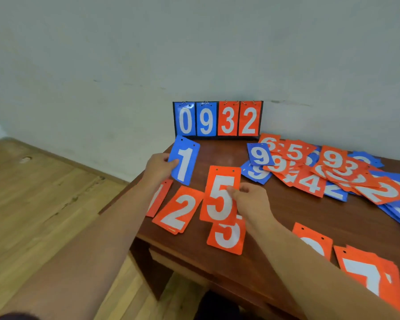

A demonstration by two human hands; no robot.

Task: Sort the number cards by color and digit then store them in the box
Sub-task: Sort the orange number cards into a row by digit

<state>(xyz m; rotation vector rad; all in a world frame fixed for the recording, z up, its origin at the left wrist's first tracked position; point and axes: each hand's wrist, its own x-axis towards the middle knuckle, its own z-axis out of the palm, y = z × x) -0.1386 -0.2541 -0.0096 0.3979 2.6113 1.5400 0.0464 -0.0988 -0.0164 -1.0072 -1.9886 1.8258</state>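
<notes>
Orange and blue number cards covered a dark wooden counter (pixel 217 153) set against a pale wall. The left hand (pixel 158 168) had its grip closed on a blue 1 card (pixel 185 161), lifted clear of the counter at the far left, probably because no blue row had been started for it yet. The right hand (pixel 252 202) pinched an orange 5 card (pixel 221 195) by its right edge, holding it just above an orange 3 card (pixel 228 237). Along the near left edge lay an orange 1 card (pixel 159 197) and an orange 2 card (pixel 179 210), side by side, suggesting an orange row laid out in rising order. An orange 7 card (pixel 367 276) lay near right. Farther right, an unsorted heap of cards (pixel 321 174) overlapped loosely. A standing scoreboard flip chart (pixel 217 118) showing 0 9 3 2 stood against the wall. No storage box could be seen.
</notes>
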